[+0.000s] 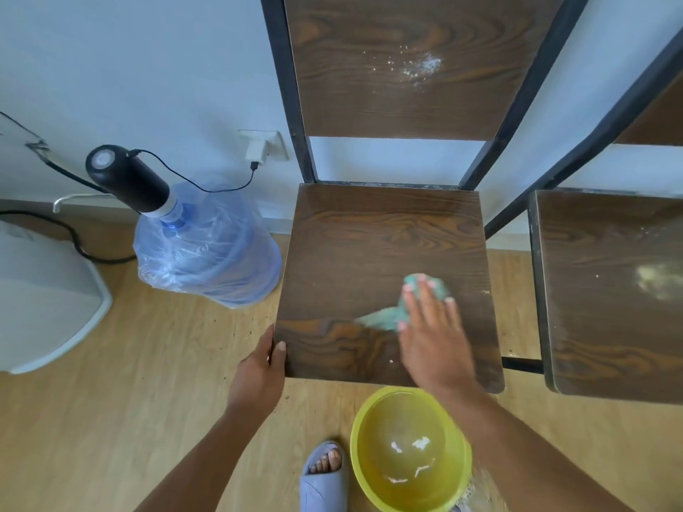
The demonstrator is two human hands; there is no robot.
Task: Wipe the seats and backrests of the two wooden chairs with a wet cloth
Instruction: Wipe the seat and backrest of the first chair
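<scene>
The near chair's seat was dark brown with bold swirling wood grain in lighter brown. Its backrest carried the same grain, marked at 1 o'clock by a scatter of white specks. The frame was black. The cloth on the seat was teal green. At 3 o'clock, the second chair's seat was equally dark brown, with a pale dusty patch. The basin at 6 o'clock was yellow-green. The slipper was pale lilac. The water jug at 9 o'clock was translucent blue, its pump black. The floor was light tan woodgrain; the wall was pale bluish white.
</scene>
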